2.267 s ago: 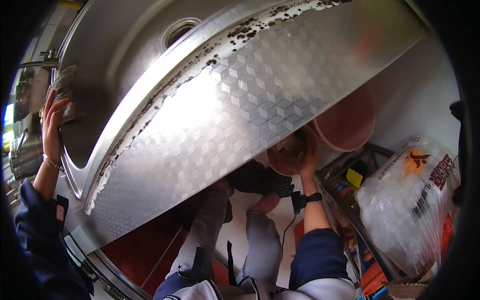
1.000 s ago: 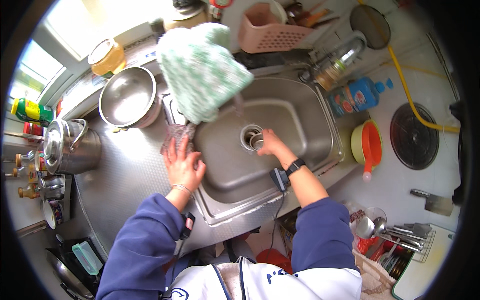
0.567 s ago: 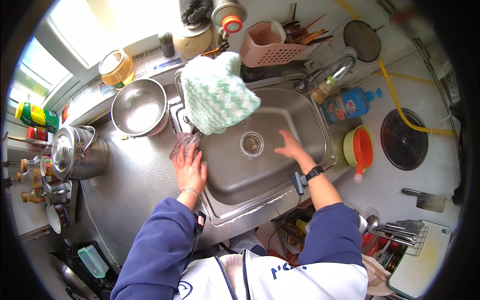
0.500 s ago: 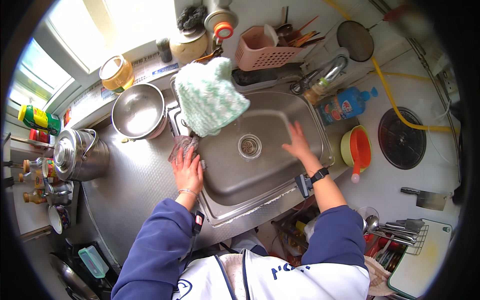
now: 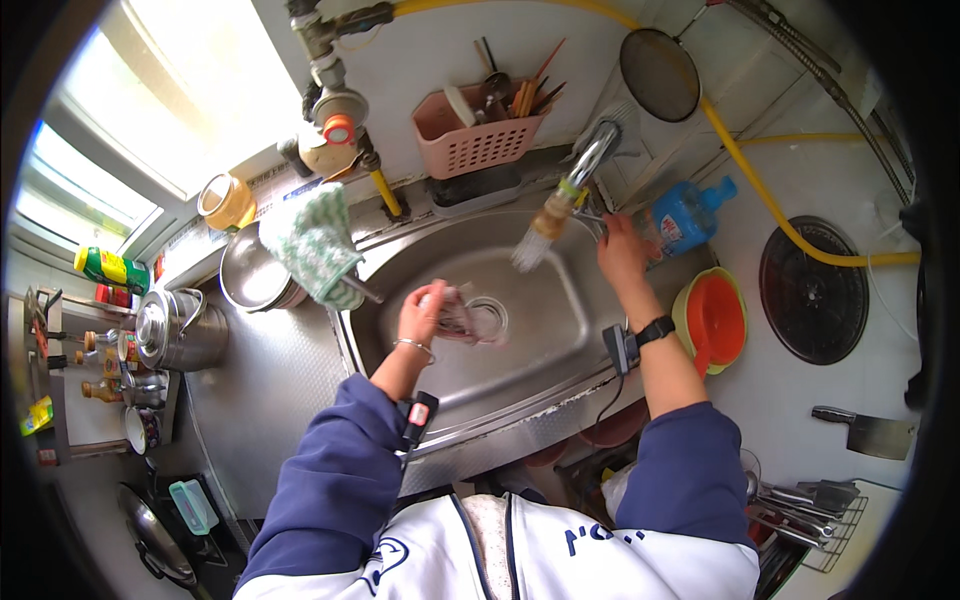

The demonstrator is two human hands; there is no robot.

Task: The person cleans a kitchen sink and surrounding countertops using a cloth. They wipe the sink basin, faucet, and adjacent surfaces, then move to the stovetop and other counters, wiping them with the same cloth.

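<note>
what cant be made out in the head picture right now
All in the head view:
Cloth in the left hand: folds blurred.
Drain: partly hidden by the cloth.
Tap lever: its end hidden by the right hand.
Utensils: lower ends hidden by the pink basket.

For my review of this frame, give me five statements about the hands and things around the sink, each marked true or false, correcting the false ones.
1. The left hand holds a rag over the sink. True.
2. The right hand is inside the basket. False: the right hand is by the tap.
3. A dipper sits in the green bowl. True.
4. The cleaver lies in the sink. False: the cleaver is far right, outside it.
5. A pot stands left of the sink. True.
</note>
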